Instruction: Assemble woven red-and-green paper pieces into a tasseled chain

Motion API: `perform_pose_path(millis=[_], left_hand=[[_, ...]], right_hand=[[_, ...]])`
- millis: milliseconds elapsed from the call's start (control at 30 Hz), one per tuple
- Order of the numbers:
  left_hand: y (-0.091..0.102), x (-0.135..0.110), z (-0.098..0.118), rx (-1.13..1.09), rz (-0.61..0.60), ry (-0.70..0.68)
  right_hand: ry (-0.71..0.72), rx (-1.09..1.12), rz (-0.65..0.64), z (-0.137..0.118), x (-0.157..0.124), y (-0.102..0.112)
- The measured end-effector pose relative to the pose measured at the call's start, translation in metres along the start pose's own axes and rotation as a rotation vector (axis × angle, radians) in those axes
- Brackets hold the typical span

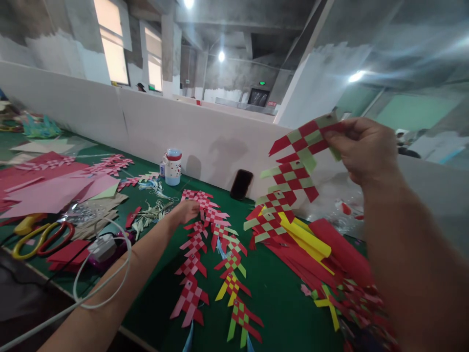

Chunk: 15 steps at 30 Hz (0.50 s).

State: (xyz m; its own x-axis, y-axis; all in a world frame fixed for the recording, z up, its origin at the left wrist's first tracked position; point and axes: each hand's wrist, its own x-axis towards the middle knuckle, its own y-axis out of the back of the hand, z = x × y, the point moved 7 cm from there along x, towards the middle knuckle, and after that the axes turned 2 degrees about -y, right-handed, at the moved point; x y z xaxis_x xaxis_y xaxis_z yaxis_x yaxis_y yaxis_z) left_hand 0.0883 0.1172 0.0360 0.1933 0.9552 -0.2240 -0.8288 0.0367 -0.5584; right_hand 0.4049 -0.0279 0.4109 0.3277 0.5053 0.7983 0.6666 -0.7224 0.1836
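Note:
Raised at the right, my right hand (373, 149) pinches the top of a hanging string of woven paper fish (295, 176) in red and pale green checks. Its lower fish hang over the table in front of the white partition. On the green tabletop, my left hand (186, 211) has its fingers closed at the upper end of a pink-and-red woven paper fish string (192, 264); the fingertips are partly hidden. Close beside it lies another fish string (232, 261), mixing pink, red, green and yellow. Blue tassels show at the bottom ends of both.
A cup (173, 167) and a phone (242, 184) stand by the partition (154, 127). Scissors (44, 239), pink paper sheets (54, 193) and a white cable (126, 266) are at left. Red paper (340, 249), a yellow paper roll (306, 237) and scraps lie at right.

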Motion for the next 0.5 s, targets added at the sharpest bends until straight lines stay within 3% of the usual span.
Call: perform_pose_path(millis=[200,367,500], left_hand=[[0.028,-0.04,0.024,0.069,0.082,-0.112],[0.037,-0.076,0.023,0.11,0.072,-0.179],[0.042,-0.086,0.02,0.119,0.04,-0.209]], right_hand=[[0.018,0.021,0.018,-0.001,0.003,-0.002],[0.072,0.039,0.018,-0.015,0.012,0.004],[0.114,-0.027,0.031,-0.031,0.021,0.006]])
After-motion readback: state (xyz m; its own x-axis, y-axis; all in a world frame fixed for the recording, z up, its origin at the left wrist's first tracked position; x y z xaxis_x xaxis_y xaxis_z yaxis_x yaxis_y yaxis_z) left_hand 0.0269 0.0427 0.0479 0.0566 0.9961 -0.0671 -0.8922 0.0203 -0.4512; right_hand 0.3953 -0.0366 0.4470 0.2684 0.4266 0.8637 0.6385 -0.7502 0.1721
